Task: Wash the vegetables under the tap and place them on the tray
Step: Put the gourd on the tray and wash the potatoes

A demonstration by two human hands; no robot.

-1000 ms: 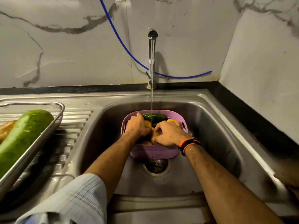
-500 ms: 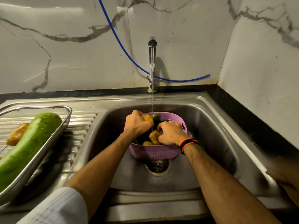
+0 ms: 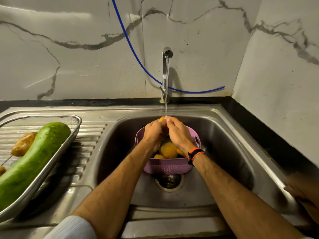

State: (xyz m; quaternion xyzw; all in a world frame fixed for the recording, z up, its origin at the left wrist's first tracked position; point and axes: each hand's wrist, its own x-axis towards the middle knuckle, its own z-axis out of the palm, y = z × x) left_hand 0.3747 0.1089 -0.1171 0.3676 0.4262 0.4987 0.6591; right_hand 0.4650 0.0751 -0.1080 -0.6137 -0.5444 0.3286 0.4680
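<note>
Held vegetable (image 3: 161,119): one, yellow, under the tap (image 3: 166,69) stream, mostly hidden by both hands.
Left hand (image 3: 154,133): grasping it.
Right hand (image 3: 179,133): cupped against it; grip unclear.
Basket (image 3: 168,167): one, purple, in the sink (image 3: 229,147); three yellow pieces visible, others hidden.
Tray (image 3: 69,144): one, cut off left; one green gourd (image 3: 34,163), one potato (image 3: 24,144).

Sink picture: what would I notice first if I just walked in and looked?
First, the two hands, left hand and right hand, cupped round a yellow vegetable under the thin stream from the tap, above a purple basket of more yellow vegetables in the sink. Next, the big wet green gourd lying in the metal tray on the left.
</note>
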